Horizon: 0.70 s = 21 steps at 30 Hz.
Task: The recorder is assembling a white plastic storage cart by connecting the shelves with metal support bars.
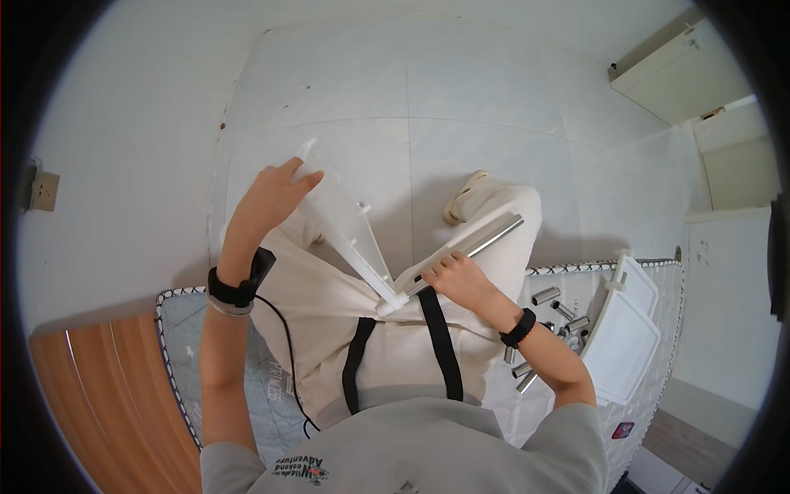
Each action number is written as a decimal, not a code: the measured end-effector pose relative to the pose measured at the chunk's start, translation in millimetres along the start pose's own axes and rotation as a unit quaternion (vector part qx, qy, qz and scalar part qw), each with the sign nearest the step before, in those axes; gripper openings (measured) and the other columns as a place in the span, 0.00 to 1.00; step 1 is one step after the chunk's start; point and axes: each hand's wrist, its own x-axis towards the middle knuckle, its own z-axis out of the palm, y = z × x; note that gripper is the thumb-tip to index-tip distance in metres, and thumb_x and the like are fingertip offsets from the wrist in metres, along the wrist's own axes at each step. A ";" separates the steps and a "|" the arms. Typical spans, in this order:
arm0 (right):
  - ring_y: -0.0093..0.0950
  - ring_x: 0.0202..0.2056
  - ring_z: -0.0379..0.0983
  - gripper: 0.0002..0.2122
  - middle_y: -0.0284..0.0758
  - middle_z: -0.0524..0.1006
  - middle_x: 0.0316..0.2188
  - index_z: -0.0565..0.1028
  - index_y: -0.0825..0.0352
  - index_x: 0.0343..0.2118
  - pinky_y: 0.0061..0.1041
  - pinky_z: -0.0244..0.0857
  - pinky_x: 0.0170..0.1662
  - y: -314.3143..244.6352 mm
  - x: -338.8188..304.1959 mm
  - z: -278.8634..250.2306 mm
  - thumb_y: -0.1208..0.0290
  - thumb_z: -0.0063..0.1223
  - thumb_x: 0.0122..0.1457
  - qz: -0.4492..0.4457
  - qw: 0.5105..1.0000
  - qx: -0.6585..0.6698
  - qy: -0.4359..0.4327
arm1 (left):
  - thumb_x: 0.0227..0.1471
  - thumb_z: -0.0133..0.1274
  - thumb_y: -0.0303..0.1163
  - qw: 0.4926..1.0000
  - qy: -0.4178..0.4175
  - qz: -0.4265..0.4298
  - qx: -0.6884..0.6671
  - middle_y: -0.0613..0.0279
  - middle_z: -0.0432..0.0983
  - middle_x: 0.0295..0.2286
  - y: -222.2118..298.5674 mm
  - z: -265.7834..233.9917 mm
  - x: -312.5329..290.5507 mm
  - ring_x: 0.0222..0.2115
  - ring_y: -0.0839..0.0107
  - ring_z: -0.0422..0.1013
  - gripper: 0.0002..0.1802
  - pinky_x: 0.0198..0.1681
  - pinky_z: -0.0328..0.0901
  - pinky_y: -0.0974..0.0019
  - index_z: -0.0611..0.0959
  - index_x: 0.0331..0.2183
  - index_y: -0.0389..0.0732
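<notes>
A white plastic shelf panel point(344, 216) is held on edge, slanting above my lap. My left hand point(280, 193) is closed on its far end, thumb and fingers at the rim. My right hand point(453, 277) wraps around a shiny metal tube point(496, 235), which points away to the right over my right thigh. The tube's near end meets the white corner socket point(393, 305) of the panel, close to my waist. Whether the tube sits inside that socket or only touches it, I cannot tell.
At my right on the quilted mat point(650, 362) lie several short metal tubes point(546, 295) and more white panels point(621, 344). A black cable point(288, 346) runs from my left wrist. Pale floor tiles point(461, 90) stretch ahead; a wooden surface point(103, 395) is at the left.
</notes>
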 end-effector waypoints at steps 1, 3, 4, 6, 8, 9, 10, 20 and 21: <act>0.25 0.30 0.74 0.05 0.29 0.76 0.24 0.75 0.61 0.27 0.24 0.65 0.34 -0.6 0.7 -0.5 0.71 0.49 0.46 -0.006 1.000 -0.003 0.013 | 0.48 0.52 0.49 1.000 0.003 -0.002 0.000 0.44 0.71 0.31 -2.9 -1.7 -0.7 0.32 0.59 0.70 0.28 0.36 0.63 0.61 0.73 0.43 0.36; 0.26 0.29 0.74 0.05 0.30 0.76 0.24 0.74 0.61 0.27 0.24 0.65 0.34 -0.9 1.0 0.4 0.71 0.49 0.46 -0.010 1.000 -0.005 0.024 | 0.48 0.52 0.50 0.997 -0.063 -0.027 -0.019 0.48 0.73 0.26 -4.1 -5.9 -0.3 0.27 0.62 0.72 0.28 0.32 0.66 0.62 0.73 0.42 0.35; 0.25 0.29 0.74 0.04 0.29 0.76 0.23 0.74 0.60 0.26 0.24 0.65 0.33 -0.7 0.4 2.5 0.71 0.49 0.46 -0.007 1.000 -0.005 0.019 | 0.48 0.52 0.50 0.997 -0.066 -0.027 -0.019 0.48 0.73 0.26 -2.8 -9.1 1.5 0.27 0.62 0.72 0.28 0.32 0.66 0.62 0.73 0.42 0.35; 0.25 0.28 0.74 0.04 0.29 0.75 0.22 0.74 0.60 0.25 0.24 0.65 0.33 -0.4 0.1 6.0 0.71 0.49 0.46 -0.006 1.000 -0.005 0.016 | 0.46 0.54 0.49 0.987 -0.139 -0.073 -0.037 0.55 0.74 0.23 -0.6 -19.5 1.9 0.22 0.66 0.71 0.29 0.29 0.67 0.64 0.74 0.42 0.35; 0.25 0.27 0.73 0.03 0.28 0.75 0.20 0.74 0.59 0.24 0.24 0.64 0.32 0.7 0.4 8.8 0.71 0.49 0.45 -0.010 1.000 -0.019 0.017 | 0.45 0.55 0.48 0.981 -0.179 -0.056 -0.058 0.56 0.74 0.25 -4.6 -25.0 2.9 0.24 0.67 0.71 0.29 0.30 0.67 0.66 0.73 0.43 0.34; 0.25 0.27 0.73 0.03 0.28 0.75 0.20 0.74 0.59 0.24 0.24 0.64 0.32 1.8 0.9 9.5 0.71 0.49 0.45 -0.009 1.000 -0.019 0.017 | 0.44 0.56 0.46 0.971 -0.222 -0.036 -0.079 0.57 0.75 0.27 -7.6 -26.3 4.7 0.25 0.68 0.71 0.30 0.31 0.67 0.67 0.72 0.44 0.34; 0.25 0.27 0.73 0.03 0.28 0.74 0.20 0.74 0.59 0.24 0.23 0.64 0.32 3.4 2.8 9.3 0.70 0.49 0.45 -0.013 1.000 -0.019 0.020 | 0.44 0.56 0.46 0.971 -0.221 -0.036 -0.079 0.57 0.75 0.27 -16.2 -25.0 6.4 0.25 0.68 0.71 0.30 0.31 0.67 0.67 0.72 0.44 0.34; 0.28 0.36 0.71 0.08 0.31 0.72 0.26 0.73 0.62 0.32 0.32 0.61 0.48 34.3 19.2 -7.2 0.75 0.47 0.46 0.063 0.996 -0.068 0.000 | 0.45 0.57 0.38 0.981 -0.088 0.077 -0.157 0.52 0.70 0.40 -24.5 -13.1 13.1 0.39 0.65 0.66 0.32 0.45 0.60 0.69 0.66 0.50 0.35; 0.28 0.36 0.71 0.08 0.31 0.72 0.26 0.73 0.62 0.32 0.32 0.61 0.48 40.2 22.2 -13.2 0.75 0.47 0.46 0.070 0.995 -0.068 -0.007 | 0.46 0.56 0.37 0.981 -0.075 0.085 -0.159 0.55 0.71 0.38 -16.3 -15.2 14.6 0.37 0.67 0.66 0.28 0.43 0.60 0.69 0.67 0.48 0.36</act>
